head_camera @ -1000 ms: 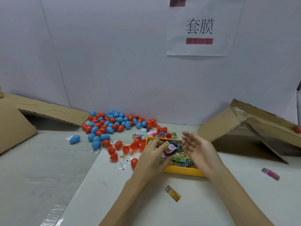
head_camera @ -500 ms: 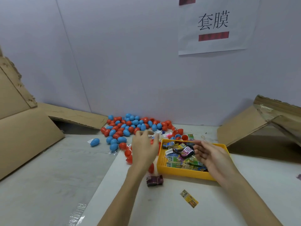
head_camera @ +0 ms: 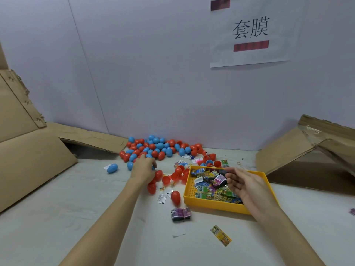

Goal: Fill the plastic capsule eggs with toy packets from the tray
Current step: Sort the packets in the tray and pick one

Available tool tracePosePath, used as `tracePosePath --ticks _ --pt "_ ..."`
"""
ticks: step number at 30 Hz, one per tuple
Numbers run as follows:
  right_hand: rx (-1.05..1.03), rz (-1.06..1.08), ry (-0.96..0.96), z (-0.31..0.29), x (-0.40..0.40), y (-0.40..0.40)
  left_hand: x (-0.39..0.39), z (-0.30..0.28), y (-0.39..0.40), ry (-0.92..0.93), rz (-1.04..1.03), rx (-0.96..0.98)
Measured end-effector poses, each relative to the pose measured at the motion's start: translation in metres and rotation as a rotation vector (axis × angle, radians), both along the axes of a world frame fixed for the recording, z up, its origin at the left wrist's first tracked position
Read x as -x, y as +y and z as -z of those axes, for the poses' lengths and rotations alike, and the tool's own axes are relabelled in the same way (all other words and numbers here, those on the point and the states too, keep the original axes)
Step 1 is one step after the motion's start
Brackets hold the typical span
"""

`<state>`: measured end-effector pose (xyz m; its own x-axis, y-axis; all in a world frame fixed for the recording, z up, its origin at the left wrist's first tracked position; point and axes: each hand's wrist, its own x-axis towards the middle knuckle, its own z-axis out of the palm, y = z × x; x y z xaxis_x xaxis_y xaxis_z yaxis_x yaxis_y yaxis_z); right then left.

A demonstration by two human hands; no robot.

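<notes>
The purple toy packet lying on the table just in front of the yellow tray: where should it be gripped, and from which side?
Probably from above, pinching the purple toy packet across its short near-far width. It lies flat and alone on the table, apart from the yellow tray, so both long edges are free.

Left hand [head_camera: 143,167] now away from tray [head_camera: 211,204], reaching into egg pile [head_camera: 153,148], fingers curled down over eggs. Dark toy packet [head_camera: 181,214] now on tabletop [head_camera: 96,208] before tray. Right hand [head_camera: 244,184] now lower, over tray's packets, fingers relaxed.
</notes>
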<state>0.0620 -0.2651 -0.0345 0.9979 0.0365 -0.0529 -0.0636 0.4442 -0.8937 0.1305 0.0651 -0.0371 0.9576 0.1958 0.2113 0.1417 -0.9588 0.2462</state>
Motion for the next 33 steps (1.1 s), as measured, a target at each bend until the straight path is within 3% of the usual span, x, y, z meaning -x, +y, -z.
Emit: tracePosePath --ticks 4,9,14,17,21,28,33 --pt "0.001 -0.005 -0.001 0.002 -0.002 -0.001 0.008 -0.011 -0.026 -0.211 0.092 0.068" --pt "0.027 -0.002 -0.014 0.003 -0.002 -0.001 0.035 -0.037 -0.090 -0.421 0.405 0.301" --pt "0.163 0.003 -0.060 0.000 0.002 0.007 0.075 -0.015 -0.157 -0.422 0.585 0.521" --pt "0.191 -0.105 -0.086 0.001 0.005 0.008 0.087 0.004 -0.175 -0.410 0.620 0.553" --pt "0.284 -0.075 -0.168 0.003 0.006 0.006 0.088 0.008 -0.169 -0.406 0.666 0.589" --pt "0.330 -0.092 -0.190 0.004 0.007 0.006 0.087 0.008 -0.168 -0.431 0.601 0.713" --pt "0.340 -0.043 -0.194 0.003 0.009 0.006 0.089 0.008 -0.163 -0.333 0.551 0.863"
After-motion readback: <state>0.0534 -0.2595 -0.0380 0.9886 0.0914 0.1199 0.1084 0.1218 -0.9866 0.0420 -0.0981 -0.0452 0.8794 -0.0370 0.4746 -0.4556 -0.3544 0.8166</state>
